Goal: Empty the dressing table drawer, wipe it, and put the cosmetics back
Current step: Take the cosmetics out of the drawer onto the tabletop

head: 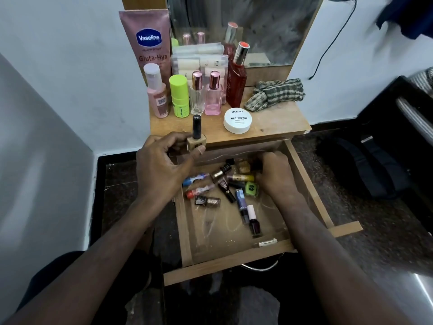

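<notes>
Drawer [302, 174] of the dressing table stands pulled out below the tabletop [276, 123], with nail polish bottles [234, 186] scattered over its back half. Right hand [274, 174] reaches into the far right corner among them; whether its fingers grip anything cannot be told. Left hand [164, 165] holds a gold bottle [196, 140] upright by its base at the tabletop's front edge. On top stand a white jar [237, 120], a checked cloth [274, 93], perfumes [206, 95] and a pink tube [150, 43].
</notes>
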`<state>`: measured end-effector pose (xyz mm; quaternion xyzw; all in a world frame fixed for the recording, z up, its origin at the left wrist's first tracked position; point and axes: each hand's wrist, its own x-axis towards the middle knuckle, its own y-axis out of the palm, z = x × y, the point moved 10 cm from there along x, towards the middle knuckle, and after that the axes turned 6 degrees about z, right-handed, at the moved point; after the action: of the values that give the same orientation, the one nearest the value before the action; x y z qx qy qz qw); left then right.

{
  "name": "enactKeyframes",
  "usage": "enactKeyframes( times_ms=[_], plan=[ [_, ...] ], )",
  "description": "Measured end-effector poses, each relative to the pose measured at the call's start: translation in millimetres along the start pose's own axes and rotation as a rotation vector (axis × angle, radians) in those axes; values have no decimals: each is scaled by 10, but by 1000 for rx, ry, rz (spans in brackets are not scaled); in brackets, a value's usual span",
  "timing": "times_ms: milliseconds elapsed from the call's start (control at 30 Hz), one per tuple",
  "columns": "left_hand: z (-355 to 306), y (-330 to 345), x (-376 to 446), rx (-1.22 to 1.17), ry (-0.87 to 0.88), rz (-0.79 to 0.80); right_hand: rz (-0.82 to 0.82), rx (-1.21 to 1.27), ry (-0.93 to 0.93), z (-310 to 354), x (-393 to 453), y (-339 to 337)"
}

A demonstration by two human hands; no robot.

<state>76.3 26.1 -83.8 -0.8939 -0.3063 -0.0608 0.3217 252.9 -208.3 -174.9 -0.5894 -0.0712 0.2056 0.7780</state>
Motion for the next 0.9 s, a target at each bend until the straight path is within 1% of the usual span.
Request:
enactKeyframes(
  times_ms=[133, 233, 333, 400, 467, 533, 600, 633, 833, 900],
  plan=[
    [144, -52, 56, 55, -45, -35, -19, -113, 32, -12, -61, -37],
    [151, -88, 58, 107, -44, -52, 58, -133, 24, -4, -63, -1],
    [162, -127, 67, 131, -52, -69, 117, -51, -38, 21, -111, 19],
    [185, -150, 88, 128, -54, -72, 105, 47, -67, 33, -220, -82],
    [202, -178, 124, 112, -41, -75, 73, 198, -67, 52, -356, -237],
    [225, -205, 171, 125, -15, -82, 47, 443, -80, 140, -474, -367],
    [272, -223, 220, 118, -10, -86, 16, 689, -121, 355, -564, -503],
    [304, -236, 241, 97, -16, -89, -13, 737, -154, 500, -589, -569],
    [379, -305, 319, 23, -36, -129, -283, 686, -417, 1354, -500, -828],
    [412, -302, 343, 20, -41, -129, -344, 667, -456, 1501, -408, -855]
  ],
)
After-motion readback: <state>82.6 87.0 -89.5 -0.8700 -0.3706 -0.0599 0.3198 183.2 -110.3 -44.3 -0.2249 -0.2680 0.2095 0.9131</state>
